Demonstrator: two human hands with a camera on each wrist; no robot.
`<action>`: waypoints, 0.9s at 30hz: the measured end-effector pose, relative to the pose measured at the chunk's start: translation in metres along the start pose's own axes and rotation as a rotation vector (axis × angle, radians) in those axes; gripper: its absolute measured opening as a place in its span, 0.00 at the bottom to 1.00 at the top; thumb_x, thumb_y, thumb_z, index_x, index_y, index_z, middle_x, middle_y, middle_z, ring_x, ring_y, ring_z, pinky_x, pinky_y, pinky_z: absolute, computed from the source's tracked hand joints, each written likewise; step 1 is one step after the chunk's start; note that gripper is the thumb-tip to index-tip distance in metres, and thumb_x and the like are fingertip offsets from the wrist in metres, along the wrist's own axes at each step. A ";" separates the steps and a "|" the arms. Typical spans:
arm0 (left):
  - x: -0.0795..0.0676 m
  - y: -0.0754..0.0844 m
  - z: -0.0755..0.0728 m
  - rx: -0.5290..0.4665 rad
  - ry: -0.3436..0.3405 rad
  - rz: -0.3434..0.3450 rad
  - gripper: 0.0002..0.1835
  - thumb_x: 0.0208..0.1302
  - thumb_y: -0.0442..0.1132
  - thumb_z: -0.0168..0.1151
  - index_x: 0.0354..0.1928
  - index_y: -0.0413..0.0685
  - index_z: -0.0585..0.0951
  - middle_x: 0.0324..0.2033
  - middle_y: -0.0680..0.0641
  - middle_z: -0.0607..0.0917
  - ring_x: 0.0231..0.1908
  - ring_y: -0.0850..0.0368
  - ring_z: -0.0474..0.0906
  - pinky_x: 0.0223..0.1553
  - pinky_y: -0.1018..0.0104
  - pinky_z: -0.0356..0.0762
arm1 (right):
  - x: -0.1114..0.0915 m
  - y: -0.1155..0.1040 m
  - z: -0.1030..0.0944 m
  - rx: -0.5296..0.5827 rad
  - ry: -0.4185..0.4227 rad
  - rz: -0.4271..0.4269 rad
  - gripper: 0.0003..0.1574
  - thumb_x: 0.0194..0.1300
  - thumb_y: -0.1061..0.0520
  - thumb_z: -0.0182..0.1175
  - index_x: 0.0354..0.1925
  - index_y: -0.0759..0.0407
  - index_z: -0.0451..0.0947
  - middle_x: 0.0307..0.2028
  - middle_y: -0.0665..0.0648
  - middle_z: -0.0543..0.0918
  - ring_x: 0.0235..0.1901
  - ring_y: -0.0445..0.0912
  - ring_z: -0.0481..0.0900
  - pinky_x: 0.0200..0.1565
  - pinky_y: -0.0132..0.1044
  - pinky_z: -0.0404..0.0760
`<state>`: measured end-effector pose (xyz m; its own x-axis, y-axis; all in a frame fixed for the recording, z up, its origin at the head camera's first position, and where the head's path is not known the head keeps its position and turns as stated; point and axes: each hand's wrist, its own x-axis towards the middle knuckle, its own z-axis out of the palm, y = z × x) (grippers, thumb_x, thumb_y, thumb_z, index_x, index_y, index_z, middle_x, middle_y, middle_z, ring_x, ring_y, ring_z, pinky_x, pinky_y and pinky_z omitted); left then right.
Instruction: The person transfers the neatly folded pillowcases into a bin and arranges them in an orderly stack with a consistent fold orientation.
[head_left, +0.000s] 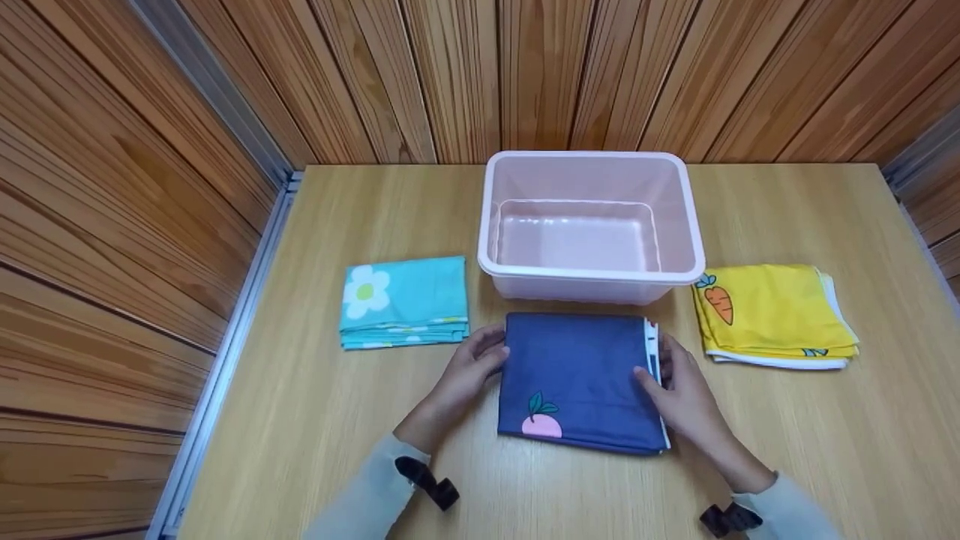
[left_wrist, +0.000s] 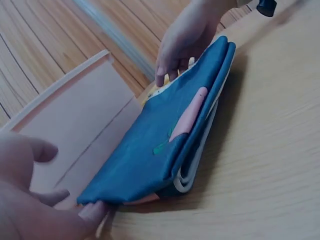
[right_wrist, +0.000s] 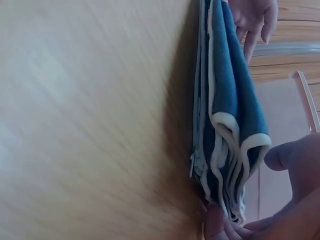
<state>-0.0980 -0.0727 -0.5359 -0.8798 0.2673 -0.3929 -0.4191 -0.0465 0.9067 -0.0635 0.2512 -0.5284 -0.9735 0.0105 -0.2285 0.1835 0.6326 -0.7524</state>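
A folded navy cloth (head_left: 577, 375), printed with a pink fruit and green leaves, lies flat on the table between the two hands. Its right side shows stacked layers with white edging and what looks like a zip pull in the right wrist view. My left hand (head_left: 474, 367) is at the cloth's left edge, its thumb touching it and the other fingers spread apart. At the opposite edge is my right hand (head_left: 686, 390), with the thumb against the white edging and the fingers loosely bent beside it. Neither hand visibly grips the cloth.
Just behind the navy cloth stands a pale pink plastic bin (head_left: 592, 281) with nothing inside. A folded turquoise cloth (head_left: 420, 289) with a white flower lies to the left, and a folded yellow cloth (head_left: 780, 311) with carrots to the right. Wooden panels (head_left: 540, 75) rise behind the table.
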 end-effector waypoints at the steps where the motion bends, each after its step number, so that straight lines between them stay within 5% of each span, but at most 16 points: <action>1: 0.001 -0.001 -0.001 -0.019 0.001 0.003 0.28 0.77 0.40 0.54 0.75 0.42 0.63 0.73 0.41 0.67 0.73 0.46 0.64 0.70 0.52 0.65 | 0.001 0.000 0.000 0.026 0.004 0.023 0.49 0.76 0.52 0.57 0.78 0.73 0.43 0.60 0.72 0.69 0.53 0.59 0.72 0.51 0.46 0.74; 8: 0.004 -0.003 0.002 -0.069 0.023 0.024 0.30 0.75 0.38 0.57 0.74 0.39 0.63 0.72 0.39 0.69 0.71 0.45 0.66 0.70 0.51 0.66 | 0.006 -0.001 -0.005 0.238 -0.001 0.189 0.48 0.74 0.56 0.57 0.77 0.73 0.43 0.64 0.73 0.69 0.54 0.54 0.74 0.43 0.28 0.76; 13: 0.006 -0.001 0.004 -0.086 0.035 0.019 0.31 0.73 0.37 0.60 0.73 0.38 0.63 0.71 0.38 0.70 0.71 0.44 0.67 0.70 0.50 0.66 | 0.009 0.000 -0.010 0.367 -0.034 0.271 0.47 0.75 0.55 0.57 0.77 0.73 0.44 0.61 0.69 0.70 0.42 0.43 0.74 0.39 0.32 0.77; 16: 0.008 -0.001 0.004 -0.099 0.032 0.019 0.31 0.72 0.36 0.60 0.73 0.38 0.63 0.70 0.38 0.70 0.70 0.43 0.68 0.69 0.50 0.67 | 0.010 0.001 -0.014 0.424 -0.063 0.299 0.46 0.75 0.55 0.57 0.77 0.72 0.46 0.53 0.58 0.77 0.37 0.41 0.74 0.39 0.34 0.76; 20: 0.010 -0.002 0.004 -0.119 0.026 0.025 0.32 0.72 0.34 0.60 0.74 0.38 0.62 0.70 0.37 0.71 0.69 0.44 0.68 0.69 0.51 0.67 | 0.011 0.001 -0.017 0.467 -0.098 0.316 0.45 0.74 0.55 0.58 0.76 0.73 0.50 0.41 0.47 0.78 0.37 0.40 0.75 0.41 0.34 0.76; 27: 0.012 -0.002 0.007 -0.124 0.031 0.010 0.35 0.70 0.30 0.60 0.76 0.40 0.60 0.67 0.39 0.73 0.67 0.45 0.70 0.67 0.53 0.70 | 0.012 0.000 -0.015 0.464 -0.116 0.310 0.44 0.74 0.53 0.61 0.76 0.72 0.55 0.36 0.46 0.79 0.36 0.39 0.75 0.40 0.33 0.77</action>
<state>-0.1057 -0.0629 -0.5414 -0.8898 0.2368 -0.3901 -0.4330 -0.1681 0.8856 -0.0778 0.2628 -0.5215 -0.8479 0.0397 -0.5287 0.5246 0.2067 -0.8259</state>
